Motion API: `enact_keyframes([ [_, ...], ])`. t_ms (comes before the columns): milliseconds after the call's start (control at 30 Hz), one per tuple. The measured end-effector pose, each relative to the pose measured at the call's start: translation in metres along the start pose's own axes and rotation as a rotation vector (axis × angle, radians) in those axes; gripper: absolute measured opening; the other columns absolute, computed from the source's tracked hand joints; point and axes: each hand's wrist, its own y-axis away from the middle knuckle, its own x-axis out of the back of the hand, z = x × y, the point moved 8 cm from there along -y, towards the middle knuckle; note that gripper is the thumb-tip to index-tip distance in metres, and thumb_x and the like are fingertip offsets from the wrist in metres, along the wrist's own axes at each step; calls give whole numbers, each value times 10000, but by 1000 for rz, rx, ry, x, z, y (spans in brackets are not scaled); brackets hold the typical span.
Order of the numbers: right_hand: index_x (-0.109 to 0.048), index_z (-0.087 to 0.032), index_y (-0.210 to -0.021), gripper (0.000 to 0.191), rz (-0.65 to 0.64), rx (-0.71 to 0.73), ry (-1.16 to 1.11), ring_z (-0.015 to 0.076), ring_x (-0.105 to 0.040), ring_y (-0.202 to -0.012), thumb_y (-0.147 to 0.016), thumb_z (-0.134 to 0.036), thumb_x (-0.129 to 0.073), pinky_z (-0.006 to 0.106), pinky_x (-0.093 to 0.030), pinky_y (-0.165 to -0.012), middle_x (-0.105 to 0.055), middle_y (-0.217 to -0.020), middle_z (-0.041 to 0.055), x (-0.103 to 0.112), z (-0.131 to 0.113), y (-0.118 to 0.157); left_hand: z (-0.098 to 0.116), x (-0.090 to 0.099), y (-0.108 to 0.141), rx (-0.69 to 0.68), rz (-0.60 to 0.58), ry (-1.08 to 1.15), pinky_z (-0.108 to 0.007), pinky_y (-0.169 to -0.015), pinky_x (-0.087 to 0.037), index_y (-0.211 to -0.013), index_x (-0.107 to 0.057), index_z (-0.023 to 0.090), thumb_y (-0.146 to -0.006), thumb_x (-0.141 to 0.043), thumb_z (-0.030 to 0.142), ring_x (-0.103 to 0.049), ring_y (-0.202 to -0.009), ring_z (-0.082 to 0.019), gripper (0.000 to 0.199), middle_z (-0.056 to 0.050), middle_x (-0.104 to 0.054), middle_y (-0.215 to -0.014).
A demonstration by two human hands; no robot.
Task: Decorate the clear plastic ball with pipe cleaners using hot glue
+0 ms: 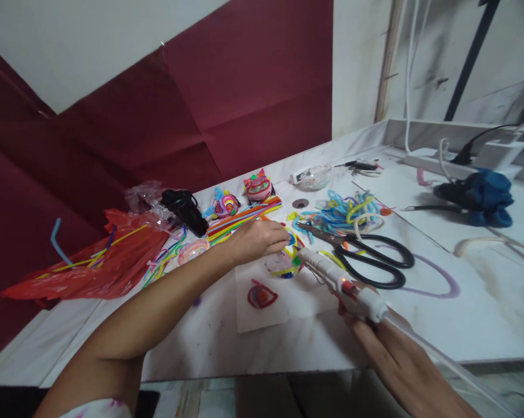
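My left hand point(258, 239) rests on a clear ball wrapped in coloured strips point(283, 262) and holds it down on a white sheet point(262, 322). In my right hand point(377, 342) is a white glue gun point(344, 284), its nozzle touching the ball's right side. A long clear glue stick point(436, 354) trails back from the gun. A small red spiral piece point(262, 295) lies on the sheet just in front of the ball.
Black-handled scissors point(366, 255) lie right of the ball, beside a tangle of coloured strips point(344, 212). Two finished decorated balls point(258, 187) and straight coloured strips point(239, 223) sit behind. A red plastic bag point(91, 264) lies left; a power strip point(444, 162) and blue cloth point(488, 197) lie right.
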Motion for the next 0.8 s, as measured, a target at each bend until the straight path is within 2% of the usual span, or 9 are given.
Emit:
enact_keyframes([
  [100, -593, -290, -1254, 437, 70, -20, 15, 290, -664, -1059, -879, -466, -452, 396, -570, -928, -702, -1096, 54, 3, -18, -8, 1, 0, 0, -5, 2, -9, -246, -855, -519, -967, -683, 158, -988, -393, 302, -689, -938, -163, 324, -70, -736, -957],
  [167, -577, -287, -1260, 441, 91, -28, 38, 298, -647, -1084, -885, -474, -439, 418, -573, -919, -680, -1139, 69, 2, -22, -9, 1, 0, 1, -11, 13, -13, -249, -858, -523, -969, -685, 153, -990, -386, 308, -690, -945, -167, 337, -73, -738, -959],
  [333, -492, -293, -1332, 441, 51, 7, 52, 278, -589, -1173, -925, -436, -400, 407, -552, -946, -613, -1251, 72, -7, -19, -7, 0, -1, 2, -21, 36, -13, -263, -871, -530, -1000, -687, 153, -991, -388, 322, -690, -971, -172, 343, -83, -741, -993],
  [467, -499, -271, -1326, 420, -12, 20, 75, 270, -599, -1152, -927, -384, -430, 375, -545, -942, -605, -1264, 76, -8, -25, -11, -1, -2, 3, -11, 29, -6, -270, -867, -537, -997, -690, 158, -992, -384, 327, -693, -970, -174, 350, -78, -745, -991],
  [600, -537, -271, -1288, 416, 37, 46, 60, 269, -638, -1086, -893, -378, -458, 356, -565, -901, -644, -1216, 67, 0, -34, -16, -1, -2, 3, -11, 33, -11, -266, -865, -538, -995, -691, 165, -990, -391, 320, -692, -978, -170, 337, -72, -746, -994],
  [800, -675, -267, -995, 245, -11, -8, 56, 261, -698, -923, -831, -374, -528, 312, -600, -794, -728, -956, 41, 2, -31, -16, 0, -2, 3, -6, 23, -1, -262, -880, -527, -993, -691, 164, -987, -398, 323, -689, -976, -168, 334, -79, -743, -989],
])
